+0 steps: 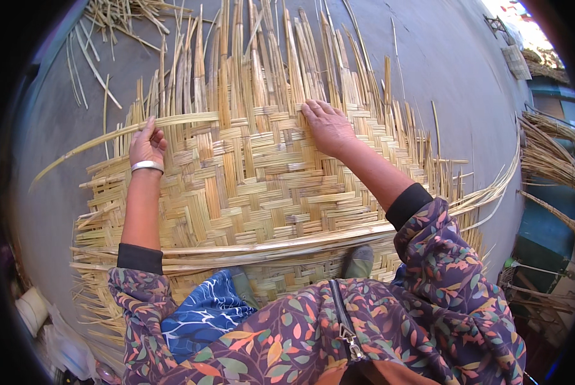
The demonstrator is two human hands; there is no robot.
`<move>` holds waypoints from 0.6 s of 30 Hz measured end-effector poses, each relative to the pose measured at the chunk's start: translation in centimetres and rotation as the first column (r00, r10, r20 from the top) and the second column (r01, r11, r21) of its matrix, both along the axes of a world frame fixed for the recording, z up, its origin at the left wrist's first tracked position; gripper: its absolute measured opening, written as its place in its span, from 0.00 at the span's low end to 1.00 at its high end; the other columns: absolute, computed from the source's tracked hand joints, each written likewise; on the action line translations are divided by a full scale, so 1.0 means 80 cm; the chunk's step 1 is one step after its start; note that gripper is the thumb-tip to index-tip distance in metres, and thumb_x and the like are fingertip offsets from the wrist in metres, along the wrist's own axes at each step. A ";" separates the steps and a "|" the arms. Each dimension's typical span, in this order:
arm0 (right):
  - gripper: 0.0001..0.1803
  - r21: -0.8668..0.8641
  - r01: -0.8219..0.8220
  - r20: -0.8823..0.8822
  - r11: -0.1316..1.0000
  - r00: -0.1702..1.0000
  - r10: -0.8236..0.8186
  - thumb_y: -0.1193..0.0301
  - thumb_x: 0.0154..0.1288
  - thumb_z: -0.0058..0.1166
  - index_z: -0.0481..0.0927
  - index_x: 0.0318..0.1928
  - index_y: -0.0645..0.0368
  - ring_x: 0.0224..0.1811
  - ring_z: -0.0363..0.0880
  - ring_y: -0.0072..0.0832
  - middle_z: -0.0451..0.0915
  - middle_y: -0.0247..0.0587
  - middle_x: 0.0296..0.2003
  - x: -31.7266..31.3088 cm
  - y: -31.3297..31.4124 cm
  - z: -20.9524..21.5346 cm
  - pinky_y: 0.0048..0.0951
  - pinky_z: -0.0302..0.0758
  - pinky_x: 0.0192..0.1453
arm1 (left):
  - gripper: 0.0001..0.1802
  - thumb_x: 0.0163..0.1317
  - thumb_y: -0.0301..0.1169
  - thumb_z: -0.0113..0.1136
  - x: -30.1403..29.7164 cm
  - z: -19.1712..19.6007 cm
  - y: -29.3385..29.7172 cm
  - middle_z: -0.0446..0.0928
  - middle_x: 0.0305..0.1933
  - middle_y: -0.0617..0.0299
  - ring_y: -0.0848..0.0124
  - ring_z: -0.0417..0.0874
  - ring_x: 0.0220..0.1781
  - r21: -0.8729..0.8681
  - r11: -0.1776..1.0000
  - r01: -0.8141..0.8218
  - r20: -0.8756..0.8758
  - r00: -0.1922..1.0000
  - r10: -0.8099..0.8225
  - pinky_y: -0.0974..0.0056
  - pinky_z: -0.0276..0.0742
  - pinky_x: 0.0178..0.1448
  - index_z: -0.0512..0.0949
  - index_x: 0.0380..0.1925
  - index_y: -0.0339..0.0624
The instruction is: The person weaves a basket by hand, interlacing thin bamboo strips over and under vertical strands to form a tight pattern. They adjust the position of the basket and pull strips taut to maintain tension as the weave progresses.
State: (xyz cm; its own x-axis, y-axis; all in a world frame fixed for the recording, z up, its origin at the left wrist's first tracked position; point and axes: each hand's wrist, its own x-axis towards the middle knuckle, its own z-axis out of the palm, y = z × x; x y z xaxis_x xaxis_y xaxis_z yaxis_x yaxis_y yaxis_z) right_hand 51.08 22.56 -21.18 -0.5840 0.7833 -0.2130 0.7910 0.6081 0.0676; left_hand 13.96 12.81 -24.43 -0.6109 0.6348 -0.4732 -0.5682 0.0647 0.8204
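Observation:
A partly woven mat [262, 192] of flat, straw-coloured split reeds spreads over the floor under my arms. My left hand [148, 144], with a silver bracelet at the wrist, pinches a long reed strip [178, 119] at the mat's far left. One end of that strip runs in among the upright reeds; the other curves out past the mat's left edge. My right hand [328, 127] lies palm down on the far part of the weave, its fingers stretched toward the unwoven reed ends [294, 58]. Those ends fan out away from me.
Loose long strips [281, 242] lie across the mat in front of my shoes [359, 262]. Reed scraps [124, 16] are heaped on the grey floor [441, 70] at the far left. Bundled reeds [550, 151] stand at the right, and a whitish container [32, 308] is at the lower left.

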 end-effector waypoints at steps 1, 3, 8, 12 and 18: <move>0.30 0.005 -0.018 0.032 1.000 0.999 0.017 0.75 0.63 0.37 0.55 0.67 0.56 0.72 0.48 0.34 0.52 0.41 0.69 -0.007 -0.001 0.002 0.38 0.52 0.70 | 0.09 0.55 0.34 0.65 -0.002 0.007 -0.003 0.74 0.22 0.70 0.81 0.74 0.21 -0.012 1.000 -0.013 -0.110 0.994 0.011 0.75 0.68 0.19 0.78 0.33 0.46; 0.30 0.005 -0.014 0.085 1.000 0.996 0.013 0.75 0.63 0.37 0.54 0.67 0.57 0.72 0.48 0.34 0.52 0.41 0.69 -0.015 -0.005 0.002 0.38 0.52 0.70 | 0.07 0.54 0.31 0.65 -0.007 -0.001 -0.004 0.75 0.22 0.69 0.81 0.73 0.19 -0.049 0.998 -0.044 -0.343 0.939 0.025 0.77 0.66 0.17 0.78 0.33 0.44; 0.31 0.031 0.044 0.178 0.999 0.983 -0.048 0.73 0.63 0.37 0.52 0.67 0.59 0.72 0.47 0.36 0.51 0.43 0.69 -0.047 -0.021 0.007 0.38 0.53 0.70 | 0.07 0.55 0.28 0.62 -0.008 -0.041 -0.011 0.77 0.23 0.64 0.78 0.75 0.19 -0.092 0.985 -0.149 -0.332 0.937 0.111 0.74 0.69 0.18 0.78 0.33 0.40; 0.32 0.073 0.120 0.128 0.990 0.983 -0.129 0.72 0.62 0.37 0.51 0.67 0.61 0.72 0.47 0.38 0.50 0.46 0.69 -0.039 -0.033 0.021 0.38 0.51 0.71 | 0.08 0.56 0.29 0.61 -0.012 -0.032 0.000 0.79 0.29 0.64 0.73 0.80 0.26 0.149 0.983 -0.112 0.109 0.989 0.096 0.70 0.76 0.25 0.74 0.35 0.47; 0.32 0.104 0.090 0.249 0.991 0.962 -0.113 0.75 0.62 0.36 0.50 0.68 0.61 0.72 0.45 0.39 0.47 0.46 0.70 -0.053 -0.048 0.024 0.38 0.50 0.72 | 0.08 0.58 0.30 0.59 -0.053 -0.055 -0.027 0.81 0.32 0.62 0.71 0.81 0.29 0.138 0.951 -0.275 0.321 0.921 0.220 0.67 0.79 0.32 0.73 0.36 0.42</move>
